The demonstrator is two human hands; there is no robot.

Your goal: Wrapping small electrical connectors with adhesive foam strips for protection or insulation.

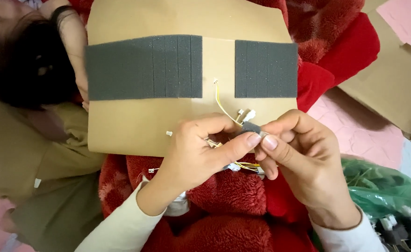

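My left hand [201, 149] and my right hand [303, 158] meet over my lap and pinch a small dark grey foam piece [251, 128] between thumbs and fingertips. Thin yellow wires [222, 105] with small white connectors [248, 115] run from the foam piece up across a brown cardboard sheet [135, 128]. More yellow wires [246, 165] hang under my hands. Two dark grey foam strips [145, 66], [266, 69] lie side by side on the cardboard. A single white connector [169, 133] lies loose on the board left of my left hand.
A red fleece blanket [229, 205] covers my lap. Another person with dark hair [23, 70] lies at the left in an olive garment. A second brown cardboard piece [392, 88] sits at the right, and a green plastic bag [387, 196] with wired parts at lower right.
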